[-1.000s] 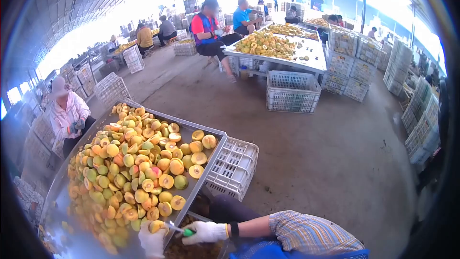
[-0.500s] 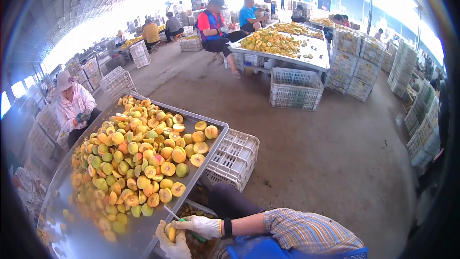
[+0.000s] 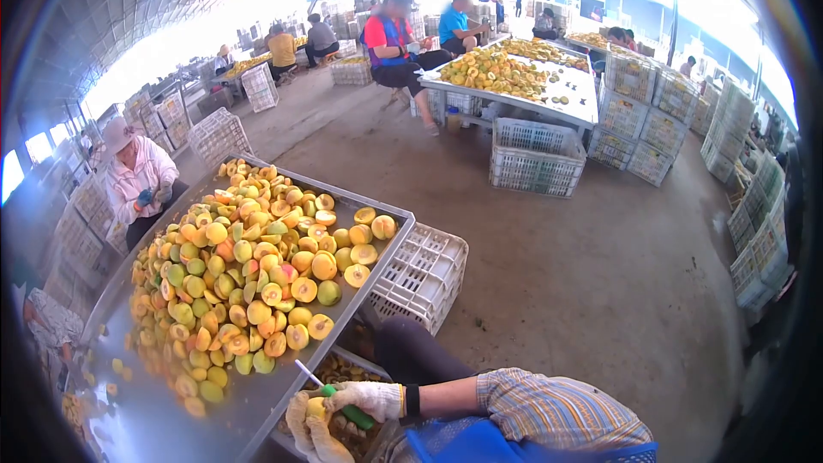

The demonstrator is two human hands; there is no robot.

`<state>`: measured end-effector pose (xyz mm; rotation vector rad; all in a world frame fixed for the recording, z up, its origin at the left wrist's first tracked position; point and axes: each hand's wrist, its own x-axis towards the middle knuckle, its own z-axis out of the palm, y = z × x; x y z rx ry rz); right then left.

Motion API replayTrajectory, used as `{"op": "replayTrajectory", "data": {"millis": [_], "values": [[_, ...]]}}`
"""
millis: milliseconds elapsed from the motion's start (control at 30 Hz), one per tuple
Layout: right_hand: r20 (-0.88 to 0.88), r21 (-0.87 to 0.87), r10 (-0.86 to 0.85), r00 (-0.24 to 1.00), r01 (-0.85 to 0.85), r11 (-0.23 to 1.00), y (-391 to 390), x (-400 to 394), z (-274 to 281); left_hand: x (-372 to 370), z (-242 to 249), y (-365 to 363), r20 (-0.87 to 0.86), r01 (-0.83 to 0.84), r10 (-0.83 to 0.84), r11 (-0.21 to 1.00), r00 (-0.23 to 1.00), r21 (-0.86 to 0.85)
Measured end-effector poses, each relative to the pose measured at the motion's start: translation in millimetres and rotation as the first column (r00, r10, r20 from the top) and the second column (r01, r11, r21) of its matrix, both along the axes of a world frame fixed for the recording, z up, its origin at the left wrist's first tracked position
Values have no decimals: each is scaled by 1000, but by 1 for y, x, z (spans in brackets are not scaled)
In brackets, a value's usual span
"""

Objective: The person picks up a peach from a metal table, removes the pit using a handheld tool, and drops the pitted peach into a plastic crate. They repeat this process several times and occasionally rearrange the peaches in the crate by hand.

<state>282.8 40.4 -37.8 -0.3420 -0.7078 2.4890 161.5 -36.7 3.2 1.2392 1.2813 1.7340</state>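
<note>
My left hand [image 3: 314,435], in a soiled white knit glove, is closed around a yellow peach [image 3: 317,406] at the near edge of the metal table. My right hand [image 3: 370,399], gloved in white with a dark band at the wrist, grips a green-handled tool [image 3: 357,417]. Its thin pale shaft points up and left, beyond the fruit; the working end is too small to make out. Both hands meet at the peach, over a container [image 3: 347,358] of brownish bits. A large heap of halved peaches [image 3: 249,279], some with pits showing, covers much of the table.
The metal table's raised rim [image 3: 364,287] runs beside my hands. A white plastic crate [image 3: 424,270] stands against its right side. Across the table sits a person in pink [image 3: 141,176]. Farther off are another fruit table [image 3: 570,103], seated people, a crate [image 3: 536,159] and stacked crates [image 3: 630,111].
My view has shifted slightly, so the scene sits a little differently. Both hands stay together at the peach; more of the green handle now shows below the right hand.
</note>
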Motion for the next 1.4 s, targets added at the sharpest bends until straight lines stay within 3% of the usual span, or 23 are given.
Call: {"op": "replayTrajectory", "data": {"millis": [133,200,267,300,333,467,533,567,600,667,700,733,767,800,867,933,967,1000,1033,1067,1133,1300,1400], "values": [[-110,-32,68,992,-72,997,3,-1,-21,-2,0,1,-243,-14,36,996,969,93],[148,118,-30,988,13,993,-3,-12,-36,-3,5,5,-684,57,205,939,700,340],[133,7,-87,987,87,996,-5,-13,-32,-3,-8,10,-614,53,199,929,764,367],[168,52,-50,985,42,998,-2,-10,-27,-1,-10,12,-322,-42,106,979,941,200],[202,94,-16,979,-3,996,0,-8,-21,0,-11,11,23,-66,66,998,998,3],[364,227,-103,926,19,974,-2,3,21,-8,0,1,207,8,6,998,978,-66],[422,283,62,905,-196,939,1,13,32,-10,4,-2,554,18,-11,1000,832,-8],[400,269,45,915,-165,949,-1,10,31,-6,3,-3,281,-126,110,991,954,40],[400,266,49,915,-167,949,-3,6,30,-7,3,-6,280,-128,113,991,953,37],[444,200,-1,896,-98,975,-4,1,29,-8,5,-9,-155,-97,107,993,982,69],[442,203,0,897,-100,974,-5,0,29,-7,10,-9,-176,-97,109,992,978,75],[488,380,-85,869,-124,917,-7,-1,27,-8,16,-10,-178,-98,111,992,978,78],[515,540,-177,839,-157,827,-10,0,26,-9,24,-13,341,-12,12,1000,940,-3],[523,676,-274,807,-198,709,-12,2,25,-8,31,-14,772,105,-44,994,634,-30],[610,708,-323,723,-315,632,-14,15,51,-17,22,-6,755,84,-33,996,655,-29],[637,743,-431,639,-360,564,-13,17,48,-32,5,-6,205,-95,94,995,974,-5],[674,720,-410,615,-422,551,-8,18,44,-42,1,-4,-272,-158,180,982,945,101],[674,720,-412,613,-423,550,-8,20,48,-44,5,-4,-270,-158,180,982,946,102],[672,727,-424,607,-430,535,-8,24,53,-45,12,-7,180,-94,91,996,979,9],[669,733,-437,601,-438,520,-9,26,58,-47,15,-7,599,6,23,999,801,-47],[647,756,-440,623,-446,479,-10,26,65,-56,10,-5,623,5,46,997,781,-80],[604,791,-433,670,-436,428,-19,24,74,-59,9,-1,864,57,26,996,503,-63],[558,811,-557,615,-546,210,-20,18,61,-54,14,4,829,103,-55,995,556,-4]]}}
